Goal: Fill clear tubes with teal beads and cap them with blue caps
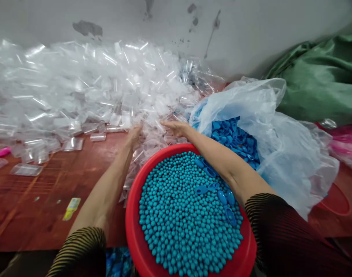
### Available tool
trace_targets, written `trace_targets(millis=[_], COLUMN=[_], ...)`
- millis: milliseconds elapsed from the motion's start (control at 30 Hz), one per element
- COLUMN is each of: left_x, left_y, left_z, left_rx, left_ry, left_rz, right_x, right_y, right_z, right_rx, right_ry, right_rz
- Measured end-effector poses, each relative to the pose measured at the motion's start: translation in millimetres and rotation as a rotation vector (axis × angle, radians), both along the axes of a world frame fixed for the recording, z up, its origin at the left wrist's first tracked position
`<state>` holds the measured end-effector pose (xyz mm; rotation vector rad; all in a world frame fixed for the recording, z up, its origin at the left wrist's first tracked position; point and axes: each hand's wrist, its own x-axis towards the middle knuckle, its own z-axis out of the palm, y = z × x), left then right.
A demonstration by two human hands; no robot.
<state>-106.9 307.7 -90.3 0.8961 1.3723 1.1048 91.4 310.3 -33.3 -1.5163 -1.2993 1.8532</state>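
Both hands reach into a heap of clear plastic tubes beyond the tub, a clump of clear pieces lying between them. My left hand is at the left of this clump, blurred and partly lost among the plastic, its visible part stretched out rather than curled. My right hand is at the clump's right side, fingers extended and apart from the left hand. Below my forearms stands a red tub filled with small teal balls. Several blue plastic spoons lie on the balls, towards the right side.
To the right, a translucent bag lies open around many blue plastic pieces. Behind it rests a green sack. The reddish table carries a yellow label piece and a pink item. A grey wall stands behind.
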Motion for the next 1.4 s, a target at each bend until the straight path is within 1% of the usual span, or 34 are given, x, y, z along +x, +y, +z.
trace_targets(millis=[33,100,167,267,367,467,567,667,800,900,967,1033,1100,1167,1233,1300,1400], left_x=[3.2,9.3,14.4,18.9,20.4,21.8,25.0,29.2,34.9,38.8,41.7,46.0,51.4,56.9,61.1,64.0,67.4], left_y=[-3.4,-11.0,-19.5,-32.3,-43.4,-53.0,-63.2,-76.4,-100.6,-119.4,-129.5,-137.3,-143.8,-150.1,-156.9,-164.0,-173.8], left_z=[3.1,9.7,16.7,28.4,43.0,58.3,69.0,74.6,81.0,86.7,89.9,92.3,93.6,94.3,95.8,100.2,113.6], left_rx=[-0.018,-0.029,-0.034,-0.030,0.025,0.166,0.290,0.432,0.703,0.914,1.041,1.150,1.267,1.371,1.437,1.440,1.323], left_ry=[-0.031,-0.102,-0.173,-0.262,-0.331,-0.380,-0.342,-0.181,0.206,0.517,0.711,0.907,1.095,1.245,1.330,1.349,1.277], left_rz=[-0.001,-0.011,-0.042,-0.074,-0.051,-0.010,0.023,0.088,0.131,0.118,0.046,-0.091,-0.254,-0.390,-0.484,-0.554,-0.614], right_x=[-2.3,-7.4,-12.5,-18.9,-20.0,-12.7,-0.1,10.5,18.9,25.7,31.1,35.6,38.7,40.8,43.3,47.3,55.3], right_y=[-1.6,-5.1,-9.5,-18.6,-30.8,-45.0,-59.4,-74.2,-97.9,-119.2,-134.0,-147.7,-158.9,-167.2,-173.7,-180.4,-192.3], right_z=[1.8,5.0,8.0,14.4,24.1,34.4,41.5,45.2,43.7,35.1,26.9,19.1,13.8,12.0,12.8,15.3,20.6], right_rx=[-0.042,-0.157,-0.187,-0.166,-0.049,0.138,0.305,0.496,0.841,1.111,1.222,1.255,1.237,1.202,1.175,1.167,1.190], right_ry=[-0.010,0.027,0.099,0.191,0.292,0.320,0.310,0.220,0.019,-0.072,-0.127,-0.220,-0.335,-0.414,-0.437,-0.436,-0.454], right_rz=[0.017,0.094,0.143,0.147,0.147,0.165,0.143,0.135,0.206,0.287,0.397,0.530,0.643,0.722,0.767,0.770,0.714])
